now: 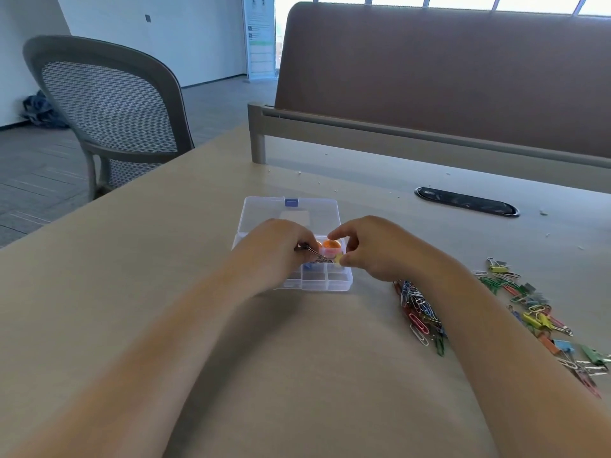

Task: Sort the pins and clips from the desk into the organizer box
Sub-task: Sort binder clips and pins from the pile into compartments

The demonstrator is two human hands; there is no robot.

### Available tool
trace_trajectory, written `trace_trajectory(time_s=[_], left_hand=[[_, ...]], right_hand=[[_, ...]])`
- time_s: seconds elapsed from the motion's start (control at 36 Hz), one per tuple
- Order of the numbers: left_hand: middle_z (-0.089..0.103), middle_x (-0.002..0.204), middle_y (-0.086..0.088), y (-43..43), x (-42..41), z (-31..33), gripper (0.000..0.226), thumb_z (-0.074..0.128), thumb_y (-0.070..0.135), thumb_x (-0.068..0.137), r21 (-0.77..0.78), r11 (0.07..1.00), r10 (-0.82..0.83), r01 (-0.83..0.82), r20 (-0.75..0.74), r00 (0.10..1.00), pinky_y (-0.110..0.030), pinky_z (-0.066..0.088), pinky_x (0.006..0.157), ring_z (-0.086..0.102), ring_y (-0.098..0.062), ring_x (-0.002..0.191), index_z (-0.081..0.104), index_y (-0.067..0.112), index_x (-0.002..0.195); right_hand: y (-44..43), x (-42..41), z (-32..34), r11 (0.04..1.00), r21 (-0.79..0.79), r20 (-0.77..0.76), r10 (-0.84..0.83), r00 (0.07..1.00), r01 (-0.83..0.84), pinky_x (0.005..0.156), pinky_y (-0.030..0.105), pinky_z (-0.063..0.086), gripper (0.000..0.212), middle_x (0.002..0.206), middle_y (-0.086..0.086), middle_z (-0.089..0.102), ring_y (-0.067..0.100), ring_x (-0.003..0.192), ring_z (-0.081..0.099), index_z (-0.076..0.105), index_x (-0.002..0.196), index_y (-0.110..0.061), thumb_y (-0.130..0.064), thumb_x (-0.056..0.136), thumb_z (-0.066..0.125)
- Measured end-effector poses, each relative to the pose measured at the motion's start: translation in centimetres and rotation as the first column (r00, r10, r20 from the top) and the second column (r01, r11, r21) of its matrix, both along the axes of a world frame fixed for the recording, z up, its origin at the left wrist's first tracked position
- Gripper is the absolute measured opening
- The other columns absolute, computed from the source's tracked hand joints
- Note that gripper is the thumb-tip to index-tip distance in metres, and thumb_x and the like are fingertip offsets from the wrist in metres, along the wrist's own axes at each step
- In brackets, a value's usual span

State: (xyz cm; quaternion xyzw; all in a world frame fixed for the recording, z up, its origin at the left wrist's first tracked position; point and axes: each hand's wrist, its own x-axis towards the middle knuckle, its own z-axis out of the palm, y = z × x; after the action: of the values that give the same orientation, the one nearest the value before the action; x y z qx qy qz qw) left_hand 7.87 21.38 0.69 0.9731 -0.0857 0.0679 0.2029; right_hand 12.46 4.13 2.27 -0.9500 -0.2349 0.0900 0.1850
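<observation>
A person's left hand (281, 246) curls its fingers round a dark metal clip (310, 250) over the middle compartments of the organizer box (317, 283). The right hand (373, 251) pinches a small yellow piece (339, 260) at the box's right side, forefinger raised clear. Whether that piece is a pin or a clip is too blurred to tell. Both hands are therefore narrow and occupied.

Just beyond the fingers, orange and pink pieces (330, 246) sit in one compartment. The near row of cells looks mostly bare, and the clear lid (291, 214) lies open flat behind.

Most of the stock waits on the worktop (297, 358) to the right. A heap of coloured paper clips (420, 310) lies just beside the right forearm, and scattered binder clips (535, 314) lie farther out, so the sorting appears to be at an early stage.

These items are judged light, stiff and small. The wire clips are likely to snag on one another and are best drawn out singly by a loop. The binder clips are best taken by the folded body or the wire handles, and any pin by its head, away from the point.

A mesh chair (109, 104), a brown partition (429, 77) and a cable slot (466, 201) border the scene.
</observation>
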Motion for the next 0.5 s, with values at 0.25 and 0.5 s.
trace_trajectory(time_s=[0.25,0.5], left_hand=[[0.066,0.094,0.008,-0.32,0.24,-0.26,0.017,0.059,0.024,0.093,-0.013,1.0,0.014,-0.014,0.037,0.999,-0.016,0.035,0.071,0.054,-0.01,0.082,0.074,0.027,0.102],[0.06,0.106,0.004,-0.48,0.51,-0.45,0.026,0.054,0.024,0.096,-0.048,0.998,0.028,-0.026,0.05,0.998,-0.02,0.035,0.082,0.051,-0.012,0.093,0.068,0.022,0.118]], right_hand=[[0.09,-0.06,0.02,0.998,0.029,0.05,-0.064,0.997,0.063,0.063,0.025,0.036,0.017,0.102,0.0,0.06,0.017,0.086,0.054,0.065,0.106,-0.019,-0.027,0.09,0.066],[-0.36,0.19,0.41,0.982,0.089,0.022,-0.168,0.985,0.166,0.075,0.027,0.038,0.025,0.105,-0.003,0.054,0.017,0.095,0.051,0.056,0.116,-0.016,-0.015,0.092,0.05]])
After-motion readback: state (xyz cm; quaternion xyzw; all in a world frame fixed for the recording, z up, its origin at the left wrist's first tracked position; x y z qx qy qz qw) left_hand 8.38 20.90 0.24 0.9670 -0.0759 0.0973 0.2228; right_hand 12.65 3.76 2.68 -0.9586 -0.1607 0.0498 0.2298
